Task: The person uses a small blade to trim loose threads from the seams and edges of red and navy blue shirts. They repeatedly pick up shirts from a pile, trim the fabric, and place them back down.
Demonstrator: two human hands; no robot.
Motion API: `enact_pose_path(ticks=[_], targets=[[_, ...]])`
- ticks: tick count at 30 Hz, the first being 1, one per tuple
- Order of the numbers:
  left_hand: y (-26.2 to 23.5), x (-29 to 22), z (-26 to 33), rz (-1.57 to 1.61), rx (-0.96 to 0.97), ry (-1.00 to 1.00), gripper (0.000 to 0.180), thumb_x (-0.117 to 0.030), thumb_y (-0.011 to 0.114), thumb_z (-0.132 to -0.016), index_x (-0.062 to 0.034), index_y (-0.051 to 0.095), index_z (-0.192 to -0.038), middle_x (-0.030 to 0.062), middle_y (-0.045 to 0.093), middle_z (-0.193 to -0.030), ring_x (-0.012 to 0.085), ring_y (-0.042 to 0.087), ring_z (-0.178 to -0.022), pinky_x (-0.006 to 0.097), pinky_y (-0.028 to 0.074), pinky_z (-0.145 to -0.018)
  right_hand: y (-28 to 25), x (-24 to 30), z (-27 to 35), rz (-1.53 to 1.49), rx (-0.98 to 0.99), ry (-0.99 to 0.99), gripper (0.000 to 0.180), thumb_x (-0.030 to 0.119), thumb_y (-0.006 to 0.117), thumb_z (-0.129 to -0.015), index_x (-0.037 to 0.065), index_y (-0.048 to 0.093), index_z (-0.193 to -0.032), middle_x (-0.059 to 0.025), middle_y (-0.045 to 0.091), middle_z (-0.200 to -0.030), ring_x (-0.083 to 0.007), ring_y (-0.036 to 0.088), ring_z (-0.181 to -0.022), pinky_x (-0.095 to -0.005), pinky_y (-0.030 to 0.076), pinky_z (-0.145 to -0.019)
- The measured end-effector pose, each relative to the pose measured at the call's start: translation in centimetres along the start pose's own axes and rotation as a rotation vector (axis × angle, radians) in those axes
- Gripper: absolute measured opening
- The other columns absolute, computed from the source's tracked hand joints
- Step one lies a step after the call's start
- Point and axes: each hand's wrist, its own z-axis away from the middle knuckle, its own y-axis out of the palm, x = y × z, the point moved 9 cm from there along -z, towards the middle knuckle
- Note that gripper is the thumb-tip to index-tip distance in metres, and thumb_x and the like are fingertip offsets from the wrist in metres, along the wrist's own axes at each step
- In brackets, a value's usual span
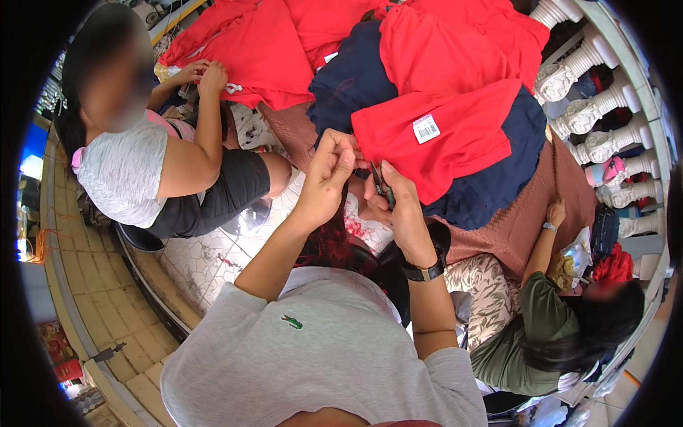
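My left hand (327, 178) is raised in front of me, its thumb and fingers pinched together at the near edge of a red garment (455, 135). What lies in the pinch is too small to make out. Close beside it, my right hand (400, 203) grips a pair of small dark thread snips (380, 185), blades pointing up toward the left fingertips. A white printed tag (427, 129) lies on the red garment. Under it spreads dark navy cloth (462, 203).
More red garments (249, 57) are heaped across the brown-covered table (526, 228). A person in a light grey top (128, 164) works at the left with both hands raised. Another person in a green top (533, 341) sits at the right by white balusters (590, 107).
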Motion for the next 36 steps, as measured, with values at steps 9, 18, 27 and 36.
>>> enact_pose_path(ticks=[9,18,27,36], targets=[[-0.7,1.4,-1.8,-0.125,-0.168,-0.011,0.009,-0.011,0.064,-0.100,-0.0069,0.056,-0.101,-0.0030,0.058,-0.088,0.0040,0.055,-0.080,0.020,0.046,-0.077,-2.0,0.4,-0.8,0.070,-0.179,-0.093,0.045,0.036,0.038,-0.106,0.004,0.058,-0.083,0.0067,0.033,-0.060,-0.0038,0.026,-0.050,-0.0241,0.020,-0.047],[-1.6,1.4,-1.2,-0.085,-0.150,-0.076,0.010,-0.014,0.060,-0.102,-0.0059,0.056,-0.099,-0.0011,0.059,-0.085,0.0058,0.056,-0.077,0.022,0.047,-0.072,0.2,0.8,-1.3,0.092,-0.153,-0.079,0.046,0.036,0.038,-0.109,0.005,0.058,-0.081,0.0076,0.036,-0.063,-0.0028,0.029,-0.053,-0.0230,0.022,-0.048],[0.2,-0.2,-0.8,-0.211,0.008,0.069,0.007,-0.005,0.059,-0.101,-0.0047,0.055,-0.096,0.0014,0.056,-0.088,0.0072,0.055,-0.070,0.022,0.044,-0.069,0.1,-0.2,-2.6,-0.203,-0.118,0.033,0.043,0.038,0.043,-0.107,0.008,0.054,-0.077,0.0054,0.035,-0.058,-0.0045,0.028,-0.042,-0.0236,0.018,-0.041],[-1.0,1.1,-0.9,-0.014,-0.142,0.049,0.021,-0.003,0.064,-0.097,-0.0046,0.050,-0.113,0.0029,0.058,-0.103,0.0097,0.058,-0.098,0.024,0.047,-0.087,-0.3,0.3,-1.5,-0.048,-0.061,-0.092,0.049,0.042,0.039,-0.105,0.008,0.048,-0.070,0.0048,0.033,-0.055,-0.0056,0.029,-0.045,-0.0240,0.020,-0.044]])
